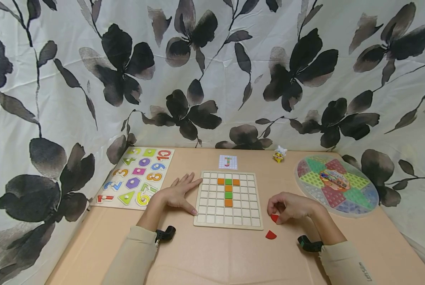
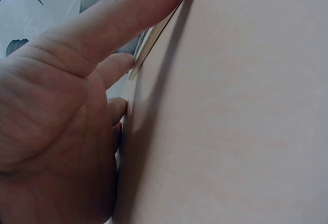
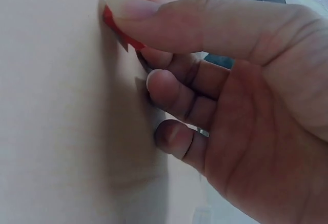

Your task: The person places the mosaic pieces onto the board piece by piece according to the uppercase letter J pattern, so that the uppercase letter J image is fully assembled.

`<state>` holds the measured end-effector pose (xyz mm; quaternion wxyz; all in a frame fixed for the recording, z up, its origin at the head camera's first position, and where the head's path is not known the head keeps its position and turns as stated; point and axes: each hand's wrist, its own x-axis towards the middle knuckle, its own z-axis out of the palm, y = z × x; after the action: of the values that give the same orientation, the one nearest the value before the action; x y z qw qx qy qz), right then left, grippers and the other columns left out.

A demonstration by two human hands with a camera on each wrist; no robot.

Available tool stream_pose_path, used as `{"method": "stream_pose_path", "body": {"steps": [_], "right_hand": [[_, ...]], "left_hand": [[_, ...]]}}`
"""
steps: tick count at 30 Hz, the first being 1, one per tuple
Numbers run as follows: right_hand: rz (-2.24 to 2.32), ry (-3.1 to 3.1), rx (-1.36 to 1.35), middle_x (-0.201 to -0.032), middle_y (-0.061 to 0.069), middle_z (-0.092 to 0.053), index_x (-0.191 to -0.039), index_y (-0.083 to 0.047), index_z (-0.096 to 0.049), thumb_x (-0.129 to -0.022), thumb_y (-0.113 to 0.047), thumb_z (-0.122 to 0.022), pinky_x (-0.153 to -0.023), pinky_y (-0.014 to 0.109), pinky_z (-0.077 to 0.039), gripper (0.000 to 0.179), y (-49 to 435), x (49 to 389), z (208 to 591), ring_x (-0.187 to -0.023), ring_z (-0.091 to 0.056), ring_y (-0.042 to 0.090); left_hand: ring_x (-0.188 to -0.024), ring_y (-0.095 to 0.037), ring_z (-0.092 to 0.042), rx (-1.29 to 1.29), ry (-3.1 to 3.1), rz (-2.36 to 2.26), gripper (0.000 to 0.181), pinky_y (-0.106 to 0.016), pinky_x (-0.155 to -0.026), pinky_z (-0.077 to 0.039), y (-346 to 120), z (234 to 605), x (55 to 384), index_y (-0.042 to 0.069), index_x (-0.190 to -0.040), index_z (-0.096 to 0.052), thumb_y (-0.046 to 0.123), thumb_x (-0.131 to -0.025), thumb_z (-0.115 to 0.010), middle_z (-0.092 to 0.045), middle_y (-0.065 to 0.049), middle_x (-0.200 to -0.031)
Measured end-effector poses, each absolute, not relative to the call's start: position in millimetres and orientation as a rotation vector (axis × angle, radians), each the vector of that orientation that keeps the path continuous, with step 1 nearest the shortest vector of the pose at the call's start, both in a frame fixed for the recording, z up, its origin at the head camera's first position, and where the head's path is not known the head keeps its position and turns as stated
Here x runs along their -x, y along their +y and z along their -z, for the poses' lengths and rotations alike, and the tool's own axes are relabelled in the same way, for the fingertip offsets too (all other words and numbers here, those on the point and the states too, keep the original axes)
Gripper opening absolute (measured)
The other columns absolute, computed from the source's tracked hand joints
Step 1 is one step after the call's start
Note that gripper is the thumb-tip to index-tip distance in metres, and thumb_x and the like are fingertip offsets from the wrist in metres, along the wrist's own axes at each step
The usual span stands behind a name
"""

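A square wooden grid board (image 1: 228, 227) lies mid-table, with an orange and green T of small squares (image 1: 228, 195) on its pale cells. My left hand (image 1: 176, 194) has its fingers spread, thumb and fingertip touching the board's left edge; in the left wrist view, the thumb (image 2: 123, 19) is straight. Right of the board, my right hand (image 1: 293, 206) pinches a small red wedge-shaped piece (image 1: 274, 218) between thumb and fingers, just above or at the tabletop. The right wrist view shows the same red piece (image 3: 122, 33) partly hidden by the thumb. Another red wedge (image 1: 271, 235) lies close by.
A small patterned grid card (image 1: 228, 162) lies behind the board. A number-and-shape puzzle board (image 1: 134, 178) sits on the left. On the right rests a round multicoloured case (image 1: 355, 198); a small toy figure (image 1: 279, 154) stands at the back. A floral curtain (image 1: 233, 79) hangs behind.
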<state>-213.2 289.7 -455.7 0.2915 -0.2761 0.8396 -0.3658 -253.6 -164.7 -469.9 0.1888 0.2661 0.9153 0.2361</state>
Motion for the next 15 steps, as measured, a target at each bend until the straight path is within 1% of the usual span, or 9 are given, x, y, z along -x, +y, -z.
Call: {"method": "stream_pose_path", "body": {"steps": [3,9,15], "right_hand": [[0.99,2.263,0.73,-0.089,0.017,-0.064,-0.098,-0.004,-0.07,-0.08,-0.003,-0.087,-0.067,0.023,-0.048,0.025,289.0,213.5,456.6,-0.081,-0.056,0.021],[1.043,2.268,0.731,-0.088,0.018,-0.066,-0.099,-0.002,-0.069,-0.083,0.0,-0.083,-0.065,0.022,-0.051,0.022,289.5,216.4,459.6,-0.078,-0.057,0.019],[1.061,2.267,0.75,-0.088,0.014,-0.067,-0.102,-0.003,-0.07,-0.086,-0.001,-0.081,-0.066,0.022,-0.053,0.02,290.5,218.9,461.5,-0.077,-0.058,0.016]], "left_hand": [[-0.163,-0.036,0.008,-0.75,2.575,-0.66,0.123,-0.058,-0.131,0.005,-164.6,470.3,253.9,0.026,-0.168,-0.023,0.058,-0.069,-0.09,0.003,-0.016,-0.176],[-0.163,-0.037,0.007,-0.757,2.576,-0.653,0.123,-0.059,-0.131,0.005,-164.5,470.5,254.1,0.025,-0.168,-0.023,0.058,-0.07,-0.09,0.003,-0.016,-0.176],[-0.163,-0.036,0.007,-0.756,2.576,-0.653,0.123,-0.059,-0.131,0.005,-164.5,470.5,254.2,0.025,-0.168,-0.023,0.058,-0.07,-0.09,0.003,-0.016,-0.176]]}}
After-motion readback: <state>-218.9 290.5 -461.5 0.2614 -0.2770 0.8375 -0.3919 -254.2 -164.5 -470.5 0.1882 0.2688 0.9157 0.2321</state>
